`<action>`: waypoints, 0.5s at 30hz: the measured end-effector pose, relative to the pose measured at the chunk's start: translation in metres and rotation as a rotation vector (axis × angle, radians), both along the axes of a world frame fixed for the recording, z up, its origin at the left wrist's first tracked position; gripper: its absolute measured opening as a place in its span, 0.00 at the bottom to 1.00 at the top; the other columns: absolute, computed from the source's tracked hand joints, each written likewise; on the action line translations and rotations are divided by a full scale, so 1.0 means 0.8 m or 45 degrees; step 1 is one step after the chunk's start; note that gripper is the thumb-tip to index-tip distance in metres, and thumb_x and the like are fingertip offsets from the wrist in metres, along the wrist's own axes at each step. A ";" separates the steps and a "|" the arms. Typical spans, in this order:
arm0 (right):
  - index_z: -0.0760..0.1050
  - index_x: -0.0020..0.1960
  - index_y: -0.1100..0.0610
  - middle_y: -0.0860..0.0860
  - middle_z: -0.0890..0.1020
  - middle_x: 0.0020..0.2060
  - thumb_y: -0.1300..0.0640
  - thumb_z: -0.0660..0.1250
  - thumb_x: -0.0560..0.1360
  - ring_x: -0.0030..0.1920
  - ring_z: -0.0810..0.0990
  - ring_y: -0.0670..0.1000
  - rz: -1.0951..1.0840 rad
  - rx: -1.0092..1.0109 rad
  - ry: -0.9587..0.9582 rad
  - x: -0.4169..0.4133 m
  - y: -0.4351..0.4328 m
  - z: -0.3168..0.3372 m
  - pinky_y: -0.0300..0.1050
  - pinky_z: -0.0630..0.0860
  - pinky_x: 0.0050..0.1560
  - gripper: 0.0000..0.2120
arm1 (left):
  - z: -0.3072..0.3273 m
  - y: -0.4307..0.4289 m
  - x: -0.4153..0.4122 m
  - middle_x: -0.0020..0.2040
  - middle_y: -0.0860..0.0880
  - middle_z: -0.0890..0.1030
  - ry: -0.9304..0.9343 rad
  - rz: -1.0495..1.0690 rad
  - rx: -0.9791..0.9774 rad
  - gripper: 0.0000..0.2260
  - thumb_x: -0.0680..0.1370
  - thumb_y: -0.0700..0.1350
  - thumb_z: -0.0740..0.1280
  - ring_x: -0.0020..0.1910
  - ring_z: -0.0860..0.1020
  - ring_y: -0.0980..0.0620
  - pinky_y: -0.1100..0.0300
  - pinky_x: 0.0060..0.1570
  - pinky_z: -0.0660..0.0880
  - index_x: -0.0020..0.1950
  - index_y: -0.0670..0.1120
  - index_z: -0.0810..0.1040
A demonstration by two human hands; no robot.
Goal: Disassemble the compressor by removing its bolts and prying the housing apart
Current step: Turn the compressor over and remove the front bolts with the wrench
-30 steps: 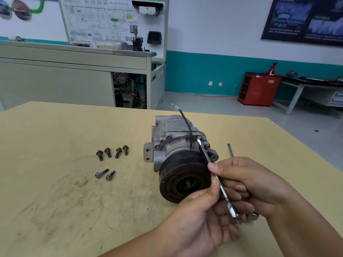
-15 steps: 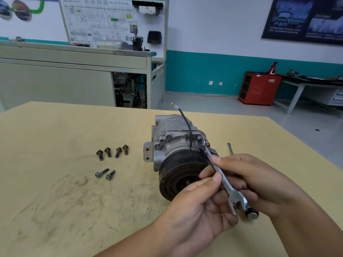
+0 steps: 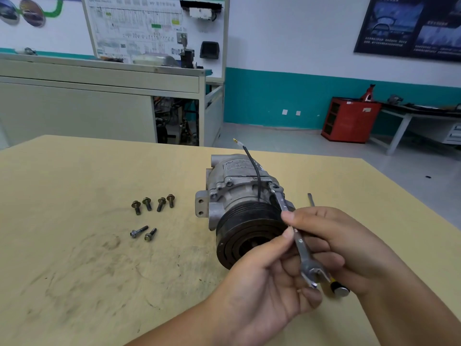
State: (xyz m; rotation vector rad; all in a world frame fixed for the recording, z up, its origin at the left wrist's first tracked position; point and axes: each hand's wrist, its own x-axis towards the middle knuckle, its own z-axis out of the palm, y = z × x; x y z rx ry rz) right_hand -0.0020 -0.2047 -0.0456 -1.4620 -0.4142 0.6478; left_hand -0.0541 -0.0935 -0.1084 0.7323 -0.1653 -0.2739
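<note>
Hands meet nearest: left hand [image 3: 264, 283], palm up, pinches the wrench [image 3: 303, 255]; right hand [image 3: 336, 236] curls over it, both grips grasping. Beyond, its tip touches the compressor [image 3: 237, 186] lying on the surface [image 3: 74, 270], with six loose bolts [image 3: 147, 204] to the left.

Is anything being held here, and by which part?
The wrench, by its shank: the right hand pinches it nearer the end set on the compressor, the left hand just below. Its open near end is free.

Silver-grey compressor [image 3: 237, 186] with black pulley [image 3: 245, 231], yellow table [image 3: 74, 270], red cabinet [image 3: 349, 119]
</note>
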 end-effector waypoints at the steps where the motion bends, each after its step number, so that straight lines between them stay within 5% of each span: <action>1: 0.67 0.21 0.53 0.47 0.63 0.16 0.53 0.67 0.66 0.13 0.59 0.42 -0.022 -0.026 -0.042 -0.001 0.001 -0.001 0.30 0.59 0.18 0.17 | -0.001 0.000 0.001 0.39 0.46 0.85 -0.012 -0.001 -0.008 0.18 0.77 0.51 0.59 0.36 0.80 0.54 0.65 0.32 0.74 0.41 0.44 0.85; 6: 0.70 0.23 0.56 0.48 0.64 0.16 0.53 0.67 0.69 0.13 0.60 0.43 -0.008 -0.085 -0.150 0.000 0.002 -0.004 0.32 0.61 0.18 0.18 | -0.002 0.001 -0.001 0.38 0.44 0.85 -0.006 0.021 -0.020 0.17 0.77 0.48 0.59 0.35 0.81 0.53 0.65 0.32 0.75 0.39 0.43 0.85; 10: 0.81 0.35 0.62 0.47 0.67 0.17 0.50 0.65 0.66 0.15 0.64 0.42 0.082 -0.057 -0.059 0.008 -0.006 -0.003 0.33 0.63 0.19 0.15 | 0.004 0.000 -0.004 0.39 0.47 0.85 0.040 0.025 -0.062 0.17 0.78 0.48 0.58 0.37 0.81 0.54 0.64 0.35 0.75 0.41 0.44 0.85; 15: 0.77 0.32 0.62 0.49 0.65 0.17 0.50 0.66 0.65 0.14 0.63 0.43 0.097 -0.044 -0.029 0.010 -0.005 -0.006 0.32 0.56 0.19 0.14 | 0.002 -0.002 -0.005 0.36 0.47 0.84 0.037 0.005 -0.070 0.16 0.78 0.50 0.59 0.36 0.80 0.53 0.64 0.35 0.73 0.42 0.45 0.84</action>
